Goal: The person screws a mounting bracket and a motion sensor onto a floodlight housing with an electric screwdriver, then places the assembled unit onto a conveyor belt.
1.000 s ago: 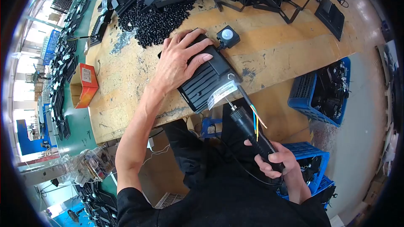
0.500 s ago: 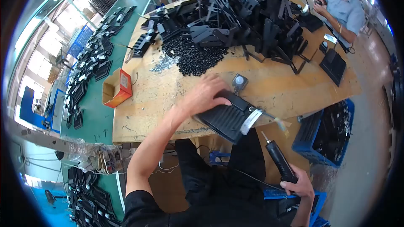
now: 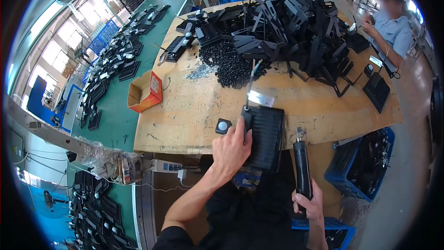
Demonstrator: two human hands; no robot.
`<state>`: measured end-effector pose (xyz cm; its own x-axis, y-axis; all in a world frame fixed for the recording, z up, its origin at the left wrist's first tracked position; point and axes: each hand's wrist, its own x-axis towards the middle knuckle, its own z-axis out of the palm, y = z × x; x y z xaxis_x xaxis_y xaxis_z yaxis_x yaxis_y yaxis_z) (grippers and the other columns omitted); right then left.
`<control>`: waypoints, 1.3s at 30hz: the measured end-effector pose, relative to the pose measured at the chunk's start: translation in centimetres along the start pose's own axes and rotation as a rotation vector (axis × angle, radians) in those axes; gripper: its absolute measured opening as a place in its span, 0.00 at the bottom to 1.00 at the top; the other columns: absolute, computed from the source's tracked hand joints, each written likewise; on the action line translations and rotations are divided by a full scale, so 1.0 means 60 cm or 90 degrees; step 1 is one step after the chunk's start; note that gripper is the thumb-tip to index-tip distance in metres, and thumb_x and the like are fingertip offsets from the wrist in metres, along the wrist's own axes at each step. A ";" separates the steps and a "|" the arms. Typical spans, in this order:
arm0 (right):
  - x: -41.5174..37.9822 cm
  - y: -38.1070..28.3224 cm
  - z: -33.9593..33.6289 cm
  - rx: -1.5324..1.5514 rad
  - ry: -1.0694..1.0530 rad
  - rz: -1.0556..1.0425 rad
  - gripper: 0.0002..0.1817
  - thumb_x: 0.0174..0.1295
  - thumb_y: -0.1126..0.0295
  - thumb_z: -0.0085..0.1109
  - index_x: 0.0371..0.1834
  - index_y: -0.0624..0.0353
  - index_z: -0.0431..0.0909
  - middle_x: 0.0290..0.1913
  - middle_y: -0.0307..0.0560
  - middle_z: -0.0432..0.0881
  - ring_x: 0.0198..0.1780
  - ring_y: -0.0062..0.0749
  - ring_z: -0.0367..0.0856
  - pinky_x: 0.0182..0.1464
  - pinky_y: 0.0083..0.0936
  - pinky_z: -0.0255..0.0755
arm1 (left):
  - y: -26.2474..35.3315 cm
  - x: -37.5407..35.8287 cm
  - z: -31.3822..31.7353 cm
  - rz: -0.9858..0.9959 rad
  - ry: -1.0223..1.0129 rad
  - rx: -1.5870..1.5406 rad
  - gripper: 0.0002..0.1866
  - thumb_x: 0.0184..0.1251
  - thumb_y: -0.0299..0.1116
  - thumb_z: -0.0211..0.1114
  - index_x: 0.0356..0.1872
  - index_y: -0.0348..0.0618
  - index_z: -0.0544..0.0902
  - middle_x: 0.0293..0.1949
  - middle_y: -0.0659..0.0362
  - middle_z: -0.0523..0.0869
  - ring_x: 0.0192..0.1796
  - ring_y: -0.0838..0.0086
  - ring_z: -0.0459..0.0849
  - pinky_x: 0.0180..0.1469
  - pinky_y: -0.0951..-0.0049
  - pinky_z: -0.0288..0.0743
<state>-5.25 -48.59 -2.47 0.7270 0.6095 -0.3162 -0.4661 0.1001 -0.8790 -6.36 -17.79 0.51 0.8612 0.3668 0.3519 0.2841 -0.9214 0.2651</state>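
Observation:
A black floodlight (image 3: 267,132) with a ribbed back lies at the table's front edge, its cable and white label pointing away from me. My left hand (image 3: 230,147) grips it by the raised box on its left side, thumb and fingers pressed around that part. Just left of the lamp is its small square sensor (image 3: 223,126) with a white dome. My right hand (image 3: 309,199) is wrapped around a black electric screwdriver (image 3: 301,166). The tool's bit points up and away, to the right of the lamp and apart from it.
Black brackets (image 3: 296,32) are heaped at the back, behind a pile of small black screws (image 3: 236,69). An orange box (image 3: 147,93) stands left. Blue crates (image 3: 335,176) sit below right. More floodlights (image 3: 99,83) line the green bench. A person (image 3: 391,32) works at far right.
The floodlight has turned so its cable points away, and its sensor is now on the left. My left hand has shifted nearer to me. The screwdriver has swung more upright and moved up.

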 end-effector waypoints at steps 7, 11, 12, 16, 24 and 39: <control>0.065 0.039 0.072 -0.012 0.094 -0.092 0.28 0.70 0.71 0.66 0.70 0.68 0.68 0.36 0.49 0.85 0.21 0.24 0.81 0.20 0.18 0.70 | 0.006 0.011 -0.012 -0.183 0.006 -0.056 0.26 0.74 0.40 0.71 0.67 0.36 0.80 0.26 0.44 0.89 0.29 0.45 0.90 0.33 0.49 0.82; 0.097 0.041 0.110 -0.016 0.126 -0.125 0.28 0.72 0.71 0.64 0.71 0.67 0.66 0.41 0.53 0.87 0.20 0.25 0.81 0.19 0.18 0.70 | -0.030 -0.003 -0.060 -0.112 0.040 -0.299 0.21 0.73 0.33 0.75 0.64 0.40 0.85 0.27 0.49 0.90 0.24 0.64 0.89 0.32 0.65 0.82; 0.102 0.043 0.113 -0.012 0.138 -0.137 0.28 0.72 0.72 0.63 0.72 0.68 0.65 0.43 0.55 0.87 0.20 0.25 0.81 0.18 0.19 0.70 | -0.051 0.001 -0.087 -0.127 0.049 -0.342 0.19 0.73 0.30 0.74 0.61 0.37 0.88 0.28 0.53 0.91 0.26 0.78 0.87 0.32 0.74 0.80; 0.117 0.042 0.131 -0.003 0.166 -0.189 0.28 0.73 0.72 0.60 0.72 0.68 0.64 0.44 0.58 0.87 0.19 0.27 0.80 0.18 0.20 0.71 | -0.268 0.109 -0.059 -0.232 0.148 -0.300 0.12 0.76 0.29 0.68 0.54 0.35 0.91 0.33 0.54 0.94 0.32 0.77 0.90 0.38 0.73 0.83; 0.114 0.033 0.108 -0.034 0.156 -0.120 0.25 0.72 0.71 0.63 0.67 0.67 0.66 0.41 0.55 0.85 0.20 0.26 0.80 0.18 0.20 0.71 | -0.368 0.256 0.035 -0.047 0.097 -0.121 0.09 0.70 0.30 0.70 0.45 0.40 0.93 0.42 0.48 0.92 0.44 0.50 0.90 0.49 0.58 0.83; 0.112 0.029 0.085 -0.061 0.137 -0.050 0.19 0.70 0.69 0.68 0.57 0.65 0.71 0.38 0.49 0.84 0.23 0.24 0.82 0.22 0.20 0.72 | -0.236 0.225 0.081 0.155 0.007 -0.042 0.08 0.67 0.24 0.64 0.42 0.35 0.90 0.47 0.47 0.85 0.54 0.51 0.83 0.58 0.56 0.80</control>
<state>-3.73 -40.32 -4.29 0.8543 0.4206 -0.3055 -0.3618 0.0592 -0.9304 3.26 -0.41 -2.84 0.8958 0.1375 0.4226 0.0409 -0.9724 0.2297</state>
